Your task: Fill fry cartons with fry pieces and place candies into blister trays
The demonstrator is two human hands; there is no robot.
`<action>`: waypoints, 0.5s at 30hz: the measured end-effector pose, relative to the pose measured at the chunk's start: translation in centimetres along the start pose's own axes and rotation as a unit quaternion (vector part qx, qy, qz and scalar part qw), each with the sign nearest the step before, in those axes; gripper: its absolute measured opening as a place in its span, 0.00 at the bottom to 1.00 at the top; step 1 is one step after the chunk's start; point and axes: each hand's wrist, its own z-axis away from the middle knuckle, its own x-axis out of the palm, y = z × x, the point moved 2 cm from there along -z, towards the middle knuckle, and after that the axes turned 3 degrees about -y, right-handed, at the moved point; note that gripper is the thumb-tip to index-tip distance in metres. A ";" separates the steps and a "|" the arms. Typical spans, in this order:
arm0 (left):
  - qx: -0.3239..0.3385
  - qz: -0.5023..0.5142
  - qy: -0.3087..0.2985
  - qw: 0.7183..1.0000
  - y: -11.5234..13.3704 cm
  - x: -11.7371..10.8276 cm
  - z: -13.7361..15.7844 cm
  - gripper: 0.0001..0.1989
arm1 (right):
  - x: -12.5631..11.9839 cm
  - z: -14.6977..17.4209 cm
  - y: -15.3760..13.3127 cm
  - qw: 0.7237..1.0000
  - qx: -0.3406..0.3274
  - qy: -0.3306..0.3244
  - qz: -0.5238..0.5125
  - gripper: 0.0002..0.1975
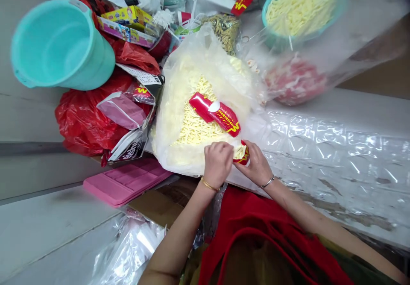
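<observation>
My right hand (257, 164) holds a small red fries carton (244, 160) with a yellow zigzag mark, and pale yellow sticks like French fries fill its mouth. Close against the carton's left side is my left hand (218, 162), its fingers curled closed; whatever is in them is hidden. Just beyond both hands lies a wide open clear plastic bag (173, 159) with a heap of the same pale sticks (195, 127). On that heap rest flat red cartons (224, 116), overlapping, with yellow print.
A turquoise bucket (99, 58) stands at left above red plastic bags (86, 122). A pink tray (128, 180) sticks out below. At upper right are a turquoise basin (265, 9) of pale sticks and a bag of pink-white pieces (297, 80). Clear blister packaging (336, 157) covers the right side.
</observation>
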 end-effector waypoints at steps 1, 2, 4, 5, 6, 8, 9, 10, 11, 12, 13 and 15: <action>0.016 -0.033 -0.019 0.999 1.7 0.5 0.8 0.10 | -0.4 0.5 0.2 1.000 0.002 0.004 0.004 0.32; 0.025 -0.054 -0.032 0.998 3.2 1.2 1.5 0.12 | -0.9 1.0 0.4 1.000 0.005 0.008 0.008 0.31; 0.032 -0.063 -0.048 0.996 5.5 2.9 2.3 0.16 | -1.9 2.2 1.2 1.000 0.011 0.014 0.015 0.29; 0.036 -0.056 -0.056 0.996 6.3 3.9 2.5 0.16 | -2.4 2.9 1.6 1.000 0.012 0.018 0.019 0.28; 0.044 -0.044 -0.063 0.996 7.0 4.9 2.4 0.15 | -2.9 3.5 2.1 0.999 0.013 0.022 0.024 0.27; 0.063 -0.004 -0.070 0.996 7.8 6.9 1.8 0.10 | -3.9 4.6 3.1 0.999 0.020 0.037 0.032 0.26; 0.069 0.022 -0.068 0.995 8.1 7.9 1.3 0.09 | -4.4 5.0 3.7 0.998 0.028 0.046 0.036 0.27; 0.070 0.050 -0.061 0.994 8.3 8.8 0.8 0.09 | -4.9 5.4 4.3 0.997 0.038 0.057 0.040 0.27; 0.068 0.075 -0.053 0.993 8.5 9.6 0.3 0.08 | -5.3 5.8 4.9 0.995 0.049 0.068 0.045 0.27; 0.068 0.093 -0.046 0.992 8.8 10.5 -0.2 0.07 | -5.7 6.1 5.5 0.994 0.058 0.079 0.050 0.27; 0.070 0.099 -0.043 0.992 9.1 11.3 -0.6 0.07 | -6.1 6.4 6.2 0.993 0.065 0.087 0.054 0.26; 0.086 0.068 -0.052 0.993 9.9 13.0 -1.1 0.08 | -6.6 6.9 7.6 0.991 0.078 0.097 0.058 0.25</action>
